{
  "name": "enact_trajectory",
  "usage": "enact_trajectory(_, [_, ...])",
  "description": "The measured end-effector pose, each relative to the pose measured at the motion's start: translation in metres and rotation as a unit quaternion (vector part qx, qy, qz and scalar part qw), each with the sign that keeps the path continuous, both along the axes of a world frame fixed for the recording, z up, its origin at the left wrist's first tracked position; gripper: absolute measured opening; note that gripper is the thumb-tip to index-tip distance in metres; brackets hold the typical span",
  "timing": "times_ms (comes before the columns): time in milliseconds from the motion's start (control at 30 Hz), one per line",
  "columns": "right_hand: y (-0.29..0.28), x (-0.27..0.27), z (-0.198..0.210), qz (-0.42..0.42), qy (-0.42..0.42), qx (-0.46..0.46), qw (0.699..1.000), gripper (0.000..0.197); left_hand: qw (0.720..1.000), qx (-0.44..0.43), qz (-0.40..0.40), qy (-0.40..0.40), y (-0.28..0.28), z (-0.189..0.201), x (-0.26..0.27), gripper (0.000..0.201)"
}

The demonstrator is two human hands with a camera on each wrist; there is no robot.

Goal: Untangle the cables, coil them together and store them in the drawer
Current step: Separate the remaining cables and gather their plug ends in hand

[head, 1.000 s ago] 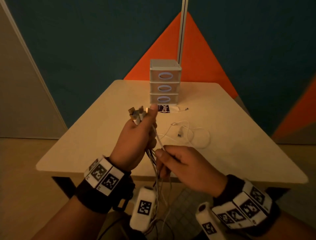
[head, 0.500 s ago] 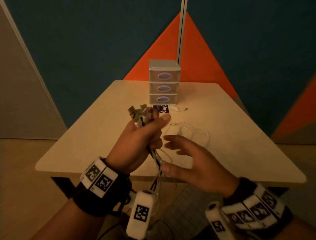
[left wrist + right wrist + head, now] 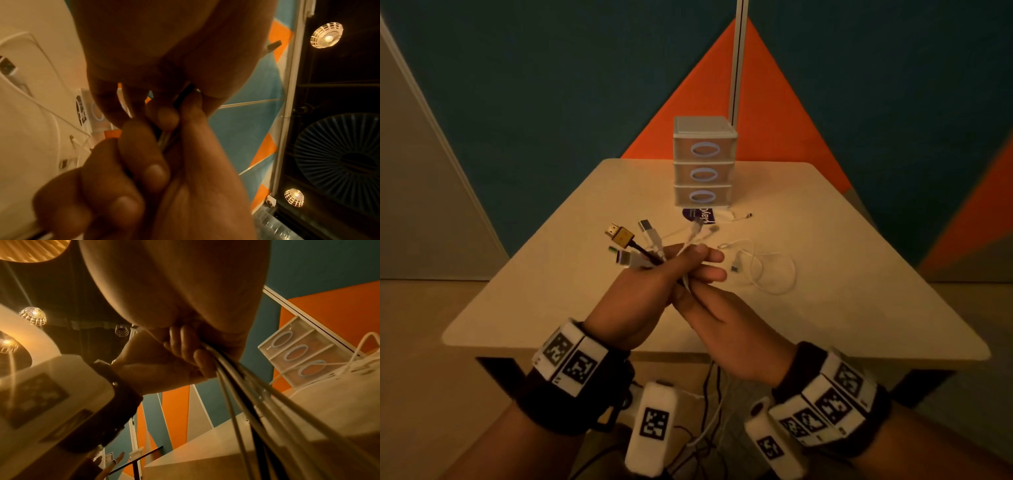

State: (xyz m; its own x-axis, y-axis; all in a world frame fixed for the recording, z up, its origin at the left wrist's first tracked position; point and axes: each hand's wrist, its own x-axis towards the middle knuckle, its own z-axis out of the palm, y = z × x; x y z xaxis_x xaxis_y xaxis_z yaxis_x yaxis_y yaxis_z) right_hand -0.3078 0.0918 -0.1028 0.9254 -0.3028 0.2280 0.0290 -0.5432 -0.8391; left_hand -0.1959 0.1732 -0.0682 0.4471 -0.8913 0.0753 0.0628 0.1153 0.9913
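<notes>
My left hand point(image 3: 654, 287) grips a bundle of cables point(image 3: 645, 248) above the table's near edge. The plugs fan out above the fist: a gold-tipped black one, white USB ends and thin white leads. My right hand point(image 3: 717, 318) sits directly under the left and its fingers point(image 3: 144, 172) curl round the same cables. The strands point(image 3: 236, 394) hang from the hands past the table edge toward the floor. A three-drawer unit point(image 3: 703, 164) stands at the table's far middle with all drawers closed.
A loose white cable point(image 3: 774, 270) lies looped on the beige table point(image 3: 876, 291), right of my hands. A purple card point(image 3: 700, 215) and a short white lead point(image 3: 739, 216) lie in front of the drawers. Blue and orange wall panels stand behind.
My right hand let go of the strands, opened, then came back up and closed round the bundle just under the left hand. The left hand tilted the plugs leftward.
</notes>
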Motion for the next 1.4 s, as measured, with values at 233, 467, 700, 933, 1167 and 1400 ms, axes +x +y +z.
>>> enact_trajectory(233, [-0.007,-0.007,-0.013,0.03,0.002,0.089,0.996,0.034,0.988,-0.118,0.001,0.102,0.002,0.008,0.003,0.026])
enact_trajectory(467, [-0.029,-0.016,-0.016,0.057,0.123,-0.071,0.988,0.057,0.981,-0.109,-0.008,0.161,0.012,0.013,0.022,0.028])
enact_trajectory(700, [-0.139,0.017,0.036,-0.172,0.179,-0.2,0.948,0.031,0.98,-0.083,-0.001,0.18,0.017,0.007,0.037,0.024])
enact_trajectory(933, [-0.192,0.066,0.016,-0.225,0.387,-0.323,0.834,0.049,0.982,-0.068,-0.003,0.175,0.016,-0.003,0.039,0.022])
enact_trajectory(1167, [-0.21,0.062,0.032,-0.325,0.293,-0.163,0.884,0.021,0.984,-0.057,0.026,0.166,0.019,-0.011,0.053,0.021])
enact_trajectory(1400, [-0.231,0.026,0.047,-0.389,0.216,-0.031,0.895,0.008,0.987,-0.051,0.031,0.151,0.015,-0.017,0.053,0.02])
